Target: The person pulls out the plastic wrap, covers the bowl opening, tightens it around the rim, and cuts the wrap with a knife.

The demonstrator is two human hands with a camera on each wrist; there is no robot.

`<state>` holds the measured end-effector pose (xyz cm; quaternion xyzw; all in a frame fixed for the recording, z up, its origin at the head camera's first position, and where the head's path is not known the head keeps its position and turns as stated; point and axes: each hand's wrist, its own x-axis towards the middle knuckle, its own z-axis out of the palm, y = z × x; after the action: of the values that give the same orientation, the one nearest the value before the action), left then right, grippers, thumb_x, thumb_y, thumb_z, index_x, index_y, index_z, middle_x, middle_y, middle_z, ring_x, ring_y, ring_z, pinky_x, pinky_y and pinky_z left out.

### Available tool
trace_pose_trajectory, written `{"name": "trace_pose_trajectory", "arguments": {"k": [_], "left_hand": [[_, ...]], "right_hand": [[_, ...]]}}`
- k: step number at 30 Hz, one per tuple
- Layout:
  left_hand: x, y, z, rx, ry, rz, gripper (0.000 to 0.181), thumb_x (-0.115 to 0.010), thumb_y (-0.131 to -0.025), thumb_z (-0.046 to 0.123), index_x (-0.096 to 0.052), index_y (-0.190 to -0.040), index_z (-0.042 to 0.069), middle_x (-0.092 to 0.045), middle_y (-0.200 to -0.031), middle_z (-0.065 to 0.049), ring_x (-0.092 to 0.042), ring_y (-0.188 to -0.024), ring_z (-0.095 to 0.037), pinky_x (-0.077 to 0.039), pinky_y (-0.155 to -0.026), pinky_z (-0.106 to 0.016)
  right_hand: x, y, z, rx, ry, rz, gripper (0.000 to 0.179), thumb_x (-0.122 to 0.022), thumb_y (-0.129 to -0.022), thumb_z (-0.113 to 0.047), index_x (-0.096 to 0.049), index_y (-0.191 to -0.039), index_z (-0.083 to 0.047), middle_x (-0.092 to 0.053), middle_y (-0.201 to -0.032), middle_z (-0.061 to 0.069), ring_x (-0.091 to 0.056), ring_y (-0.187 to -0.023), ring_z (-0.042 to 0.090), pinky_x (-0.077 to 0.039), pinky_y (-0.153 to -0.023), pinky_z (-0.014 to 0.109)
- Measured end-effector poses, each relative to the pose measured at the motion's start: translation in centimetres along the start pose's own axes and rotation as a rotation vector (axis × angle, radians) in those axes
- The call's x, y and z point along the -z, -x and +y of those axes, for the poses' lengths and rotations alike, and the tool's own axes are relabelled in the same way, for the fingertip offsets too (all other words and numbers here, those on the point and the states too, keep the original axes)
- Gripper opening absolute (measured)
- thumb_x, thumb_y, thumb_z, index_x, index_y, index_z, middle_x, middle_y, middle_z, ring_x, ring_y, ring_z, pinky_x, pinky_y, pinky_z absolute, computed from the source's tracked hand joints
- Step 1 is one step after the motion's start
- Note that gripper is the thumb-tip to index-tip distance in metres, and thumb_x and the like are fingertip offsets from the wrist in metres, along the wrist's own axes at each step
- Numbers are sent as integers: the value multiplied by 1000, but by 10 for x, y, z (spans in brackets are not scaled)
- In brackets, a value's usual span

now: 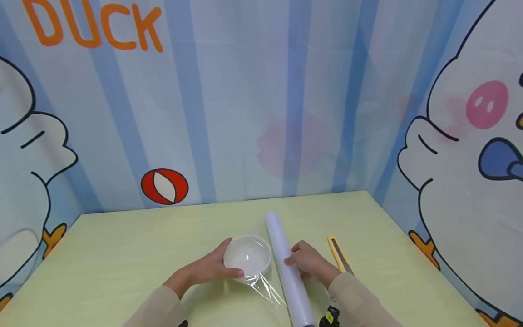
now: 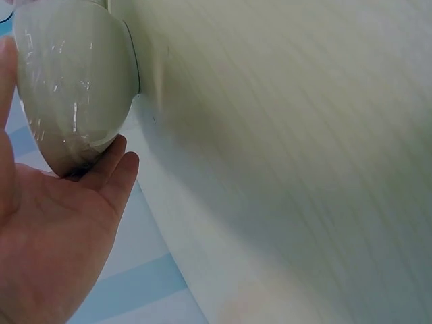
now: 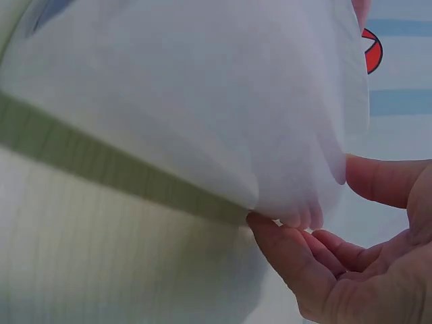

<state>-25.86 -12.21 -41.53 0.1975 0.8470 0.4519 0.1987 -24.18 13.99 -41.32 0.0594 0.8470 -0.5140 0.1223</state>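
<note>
A white bowl [image 1: 247, 253] stands on the table with clear cling film [image 1: 266, 289] over it. The film stretches from the bowl's near side toward a long, pale roll [image 1: 295, 288] that lies to the right. My left hand [image 1: 213, 267] holds the bowl from its left, thumb at the near rim; in the left wrist view shiny, creased film covers the bowl's side [image 2: 74, 94]. With thumb and fingers on either side, my right hand [image 1: 312, 263] grips the roll near its middle. The right wrist view shows the roll [image 3: 202, 101] close up, the fingertips at its edge.
A yellow utility knife [image 1: 340, 254] lies just right of the right hand, partly hidden by the sleeve. The pale green table [image 1: 135, 254] meets a striped, cartoon-printed backdrop [image 1: 245, 113] at the back and sides.
</note>
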Motion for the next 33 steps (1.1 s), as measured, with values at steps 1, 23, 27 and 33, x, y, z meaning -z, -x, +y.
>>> {"name": "trace_pose_trajectory", "arguments": {"k": [1,23,27,33], "left_hand": [[0,0,0,-2,-1,-1,98,-72,-76,39,-12,-145,3,-36,-137,-14,-40,-119,-29,-35,-100,-53],[-1,-1,2,-22,-74,50,102,-74,-73,40,-15,-144,-4,-37,-138,-19,-42,-120,-31,-34,-101,-53],[0,-1,2,15,-52,29,105,-73,-74,43,-10,-145,-1,-32,-142,-20,-37,-125,-33,-31,-103,-55],[2,3,-3,115,-45,9,107,-70,-74,49,-3,-147,8,-21,-149,-17,-27,-133,-35,-27,-104,-59]], "right_hand": [[1,0,0,7,18,3,35,-61,-82,-8,-42,-107,6,-51,-106,21,-56,-91,31,-51,-69,44],[11,3,5,125,254,119,43,-68,-80,-16,-46,-109,8,-53,-99,20,-55,-79,25,-48,-60,34],[13,3,11,61,177,36,48,-64,-84,-22,-44,-114,9,-53,-104,19,-55,-84,24,-49,-64,33],[21,-6,13,-36,100,-100,49,-57,-87,-31,-44,-117,6,-49,-108,18,-51,-95,27,-49,-74,40]]}}
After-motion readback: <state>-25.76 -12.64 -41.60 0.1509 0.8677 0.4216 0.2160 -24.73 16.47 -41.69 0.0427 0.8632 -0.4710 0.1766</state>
